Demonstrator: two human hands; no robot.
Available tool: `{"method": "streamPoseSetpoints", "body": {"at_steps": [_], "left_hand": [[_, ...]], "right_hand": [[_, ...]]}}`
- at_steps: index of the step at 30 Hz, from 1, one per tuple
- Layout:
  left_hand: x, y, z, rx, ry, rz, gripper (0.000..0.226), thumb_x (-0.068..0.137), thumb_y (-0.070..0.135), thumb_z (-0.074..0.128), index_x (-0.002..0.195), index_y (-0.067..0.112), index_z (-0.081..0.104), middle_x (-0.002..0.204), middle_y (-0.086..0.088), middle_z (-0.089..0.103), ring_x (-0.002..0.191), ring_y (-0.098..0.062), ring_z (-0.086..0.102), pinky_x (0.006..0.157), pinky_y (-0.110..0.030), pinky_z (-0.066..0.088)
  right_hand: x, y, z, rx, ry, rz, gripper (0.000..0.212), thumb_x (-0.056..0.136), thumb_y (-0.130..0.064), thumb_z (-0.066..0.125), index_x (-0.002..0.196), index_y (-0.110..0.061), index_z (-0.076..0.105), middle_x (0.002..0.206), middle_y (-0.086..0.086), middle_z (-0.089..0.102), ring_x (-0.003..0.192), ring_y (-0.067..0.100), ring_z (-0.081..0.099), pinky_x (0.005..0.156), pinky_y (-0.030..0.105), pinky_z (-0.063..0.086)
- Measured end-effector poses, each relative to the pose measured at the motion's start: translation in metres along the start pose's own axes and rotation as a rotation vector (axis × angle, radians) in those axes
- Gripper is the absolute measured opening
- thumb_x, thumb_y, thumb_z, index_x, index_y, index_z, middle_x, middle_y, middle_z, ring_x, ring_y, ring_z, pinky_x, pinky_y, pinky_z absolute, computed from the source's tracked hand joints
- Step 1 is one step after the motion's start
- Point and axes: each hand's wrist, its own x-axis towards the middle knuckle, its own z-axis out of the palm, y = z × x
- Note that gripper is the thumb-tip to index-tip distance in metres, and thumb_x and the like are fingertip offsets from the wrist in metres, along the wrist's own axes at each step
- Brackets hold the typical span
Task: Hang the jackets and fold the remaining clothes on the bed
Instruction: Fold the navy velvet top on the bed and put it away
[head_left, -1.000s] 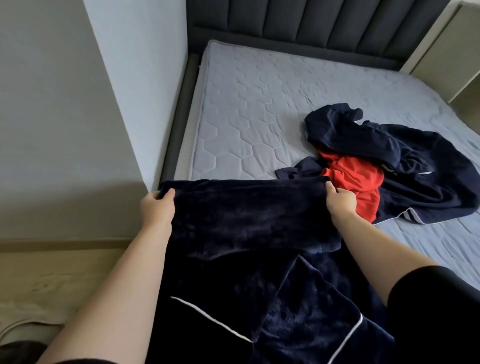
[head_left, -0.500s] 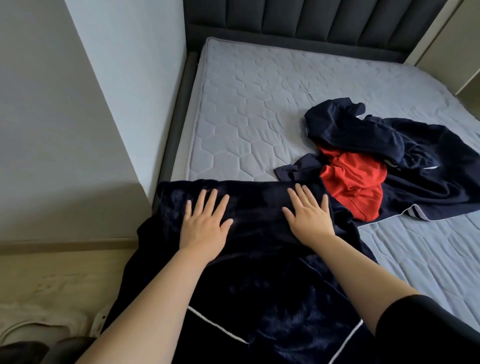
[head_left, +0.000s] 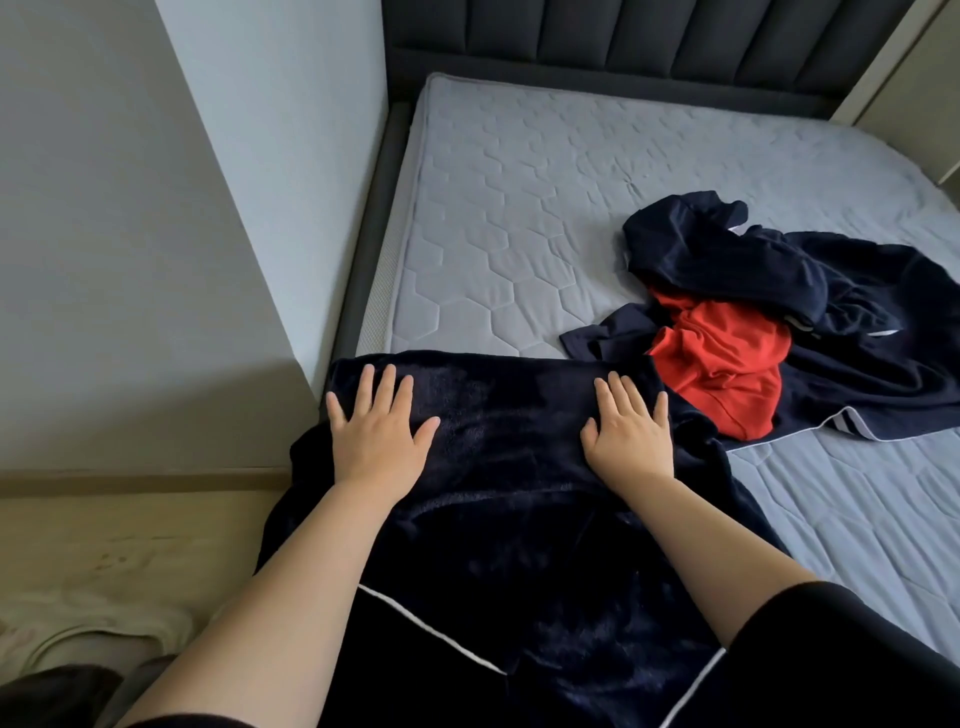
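Head view, single frame.

Navy plush garment (head_left: 519, 519): lies at the near left corner of the bed (head_left: 519, 208), with its lower part running toward the person. Far edge is a straight fold set crosswise, left to right, parallel to the headboard (head_left: 649, 41). Long axis runs from that fold back toward the camera. Thin white piping (head_left: 431, 631) crosses the near part on a slant.

Left hand (head_left: 382, 431): flat, palm down, fingers straight and spread, pressing on the garment near its far left corner.

Right hand (head_left: 631, 436): flat, palm down, fingers straight, pressing near the far right corner. Neither hand grips anything.

Other clothes: a red garment (head_left: 722, 364) lies crumpled just beyond the right hand, touching the plush garment's right edge. A navy jacket (head_left: 857, 364) with a white-striped hem is heaped over and around it, spread toward the bed's right side.

Wall (head_left: 130, 260) on the left; pale floor (head_left: 104, 530) below it.
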Motion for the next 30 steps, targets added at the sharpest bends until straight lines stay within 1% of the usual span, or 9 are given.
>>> {"method": "streamPoseSetpoints", "body": {"at_steps": [4, 9, 13, 16, 19, 21, 24, 27, 30], "left_hand": [[0.017, 0.002, -0.021, 0.007, 0.104, 0.209, 0.062, 0.092, 0.055, 0.037, 0.144, 0.022, 0.033, 0.156, 0.002, 0.019, 0.145, -0.024, -0.004, 0.113, -0.054, -0.001], [0.056, -0.002, -0.043, 0.057, -0.233, 0.314, 0.091, 0.082, 0.065, 0.051, 0.151, 0.027, 0.005, 0.159, 0.001, -0.001, 0.144, -0.022, -0.018, 0.114, -0.053, -0.006], [0.078, -0.014, -0.06, 0.043, -0.501, 0.253, 0.115, 0.069, 0.064, 0.068, 0.151, 0.026, -0.004, 0.157, -0.003, 0.019, 0.146, -0.021, 0.001, 0.114, -0.051, -0.005], [0.082, -0.018, -0.072, -0.051, -0.616, 0.264, 0.089, 0.068, 0.043, 0.081, 0.141, 0.024, 0.035, 0.136, 0.001, 0.052, 0.126, -0.023, 0.046, 0.103, -0.036, 0.033], [0.079, -0.016, -0.086, -0.047, -0.698, 0.256, 0.058, 0.069, 0.025, 0.083, 0.119, 0.018, 0.055, 0.117, 0.0, 0.062, 0.107, -0.022, 0.057, 0.088, -0.031, 0.044], [0.075, -0.011, -0.093, 0.034, -0.613, 0.216, 0.051, 0.069, 0.026, 0.082, 0.113, 0.017, 0.056, 0.111, 0.001, 0.061, 0.103, -0.023, 0.058, 0.083, -0.032, 0.047], [0.064, -0.003, -0.102, 0.148, -0.382, 0.156, 0.041, 0.072, 0.027, 0.079, 0.106, 0.019, 0.056, 0.099, 0.002, 0.061, 0.095, -0.023, 0.059, 0.066, -0.031, 0.043], [0.056, 0.001, -0.112, 0.227, -0.125, 0.128, 0.027, 0.078, 0.019, 0.069, 0.102, 0.018, 0.058, 0.086, 0.001, 0.056, 0.085, -0.02, 0.055, 0.06, -0.028, 0.034], [0.052, 0.001, -0.129, 0.275, 0.094, 0.093, 0.025, 0.08, 0.014, 0.065, 0.102, 0.018, 0.054, 0.096, -0.001, 0.06, 0.092, -0.023, 0.055, 0.066, -0.03, 0.031]], "right_hand": [[0.023, -0.022, -0.027, 0.104, 0.07, -0.08, 0.069, 0.074, -0.009, 0.052, 0.14, -0.008, 0.034, 0.144, 0.007, 0.039, 0.139, 0.022, 0.025, 0.116, 0.045, 0.001], [0.064, -0.045, -0.055, -0.012, -0.52, -0.276, 0.089, 0.078, -0.008, 0.058, 0.15, -0.019, 0.007, 0.157, 0.004, 0.009, 0.146, 0.025, -0.005, 0.115, 0.05, -0.004], [0.088, -0.039, -0.072, -0.17, -0.691, -0.251, 0.092, 0.072, -0.026, 0.077, 0.144, -0.02, 0.021, 0.145, 0.003, 0.039, 0.141, 0.027, 0.024, 0.113, 0.054, -0.003], [0.094, -0.037, -0.08, -0.222, -0.753, -0.227, 0.077, 0.068, -0.034, 0.081, 0.13, -0.015, 0.039, 0.133, 0.001, 0.05, 0.129, 0.028, 0.042, 0.113, 0.052, 0.008], [0.092, -0.038, -0.091, -0.278, -0.839, -0.239, 0.063, 0.067, -0.023, 0.083, 0.121, -0.01, 0.052, 0.118, 0.004, 0.057, 0.114, 0.027, 0.054, 0.1, 0.038, 0.043], [0.09, -0.039, -0.102, -0.336, -0.8, -0.238, 0.05, 0.067, -0.016, 0.082, 0.111, -0.008, 0.058, 0.104, 0.005, 0.06, 0.098, 0.025, 0.059, 0.082, 0.032, 0.05], [0.084, -0.037, -0.121, -0.346, -0.542, -0.238, 0.02, 0.07, -0.006, 0.066, 0.086, -0.013, 0.056, 0.081, 0.002, 0.057, 0.074, 0.022, 0.056, 0.057, 0.027, 0.041], [0.079, -0.033, -0.139, -0.365, -0.249, -0.283, 0.016, 0.074, -0.004, 0.053, 0.073, -0.018, 0.046, 0.073, -0.003, 0.052, 0.073, 0.022, 0.052, 0.074, 0.03, 0.035], [0.075, -0.03, -0.154, -0.346, 0.01, -0.307, 0.025, 0.072, -0.001, 0.052, 0.065, -0.02, 0.037, 0.063, -0.004, 0.04, 0.076, 0.023, 0.05, 0.08, 0.034, 0.027]]}}
